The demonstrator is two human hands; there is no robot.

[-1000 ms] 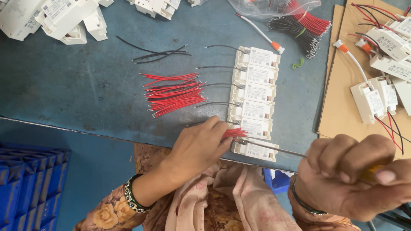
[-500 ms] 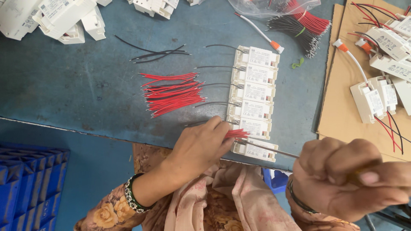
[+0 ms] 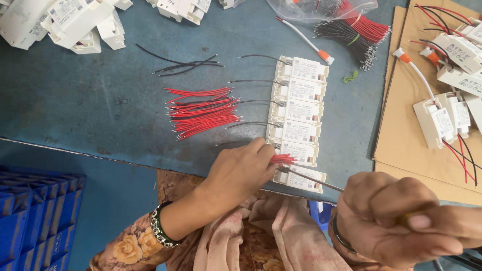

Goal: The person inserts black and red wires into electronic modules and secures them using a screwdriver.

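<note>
So not much has shifted in the last second: my left hand point(image 3: 241, 173) is still parked at the near edge of the blue table point(image 3: 100, 115), fingers pinched on a small bunch of red wires point(image 3: 282, 159) whose ends sit right at the second-nearest white driver box point(image 3: 297, 152) in the row. What did move is my right hand point(image 3: 396, 226): it's come up closer to the camera and a bit right, closed tight round the handle of the thin screwdriver point(image 3: 314, 179), and the shaft now runs left with its tip on the terminal end of the nearest box point(image 3: 299, 179). I read that as being at the last boxes of the stack, since the four further ones already have black leads sticking out left. The loose pile of red wires point(image 3: 201, 113) is still lying to the left of the row, untouched, and the finished units sit on the cardboard point(image 3: 401, 140) at right.
</note>
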